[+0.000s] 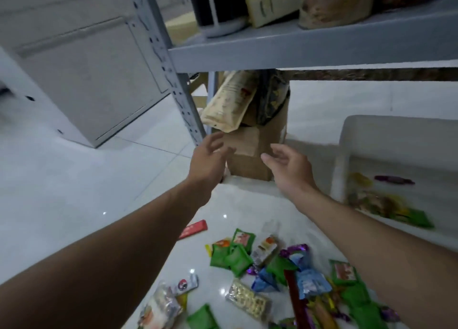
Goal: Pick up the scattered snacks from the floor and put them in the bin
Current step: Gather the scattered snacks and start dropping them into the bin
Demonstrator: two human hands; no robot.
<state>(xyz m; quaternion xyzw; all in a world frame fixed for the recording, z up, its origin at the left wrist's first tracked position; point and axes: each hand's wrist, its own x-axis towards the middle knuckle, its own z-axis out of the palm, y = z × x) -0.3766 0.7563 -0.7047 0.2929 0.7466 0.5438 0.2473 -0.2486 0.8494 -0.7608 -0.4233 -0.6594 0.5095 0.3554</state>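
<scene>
A: What lies nearest?

B: The scattered snacks, heaped on the white tiled floor at the bottom of the view. There are green packets, blue and purple twist-wrapped sweets, a clear pack of pale biscuits and a long dark red stick. A red bar lies a little apart, left of the heap.

A: And the hands, relative to them?

B: Both forearms reach out above the heap, one on each side. The hands are beyond it, well apart from every snack. The left hand has its fingers loosely spread and grips nothing. The right hand is the same, fingers relaxed and slightly parted. The two are near each other but not touching.

A: Where is the bin?

B: The white bin sits on the floor to the right of the right hand, near it. A few snacks lie inside: a purple sweet, a green packet and others too blurred to tell.

A: Farther back?

B: Just behind the hands stands a brown cardboard box under a grey metal shelf, with a beige pouch leaning over its top. Blurred bags sit on the shelf. A white cabinet stands far left.
</scene>
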